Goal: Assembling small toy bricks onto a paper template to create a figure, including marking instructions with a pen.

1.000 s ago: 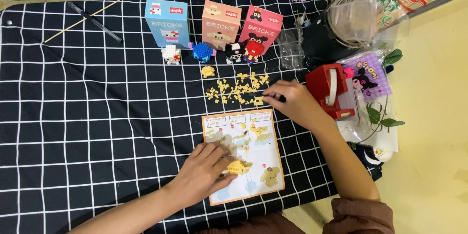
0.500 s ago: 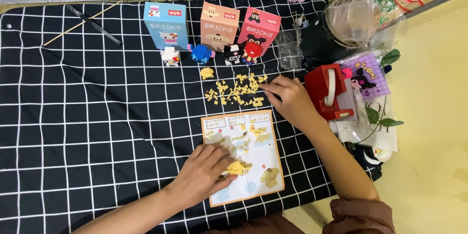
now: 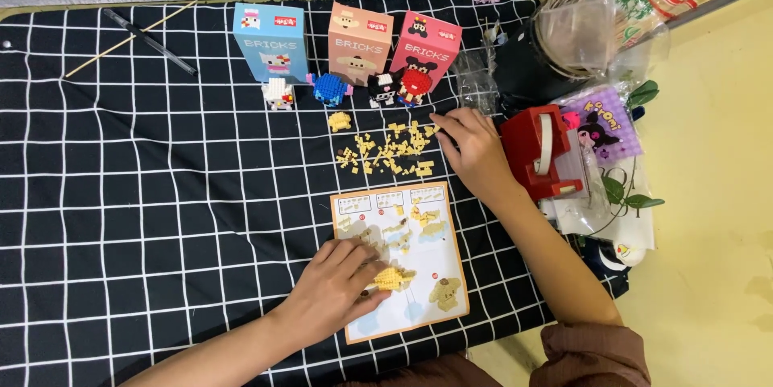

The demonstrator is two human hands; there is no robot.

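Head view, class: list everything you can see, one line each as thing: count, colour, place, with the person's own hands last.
Cloth: one, black with white grid, covering the table.
Boxes: three, blue, peach, pink, upright at the back.
Small brick figures: four, white, blue, black, red, before the boxes.
Loose bricks: many, yellow, scattered mid-cloth.
Instruction sheet: one, orange-edged, near front.
Tape dispenser: one, red, right.
Half-built model: one, yellow, on the sheet.
Left hand: holding the model.
Right hand: fingertips at the loose bricks.
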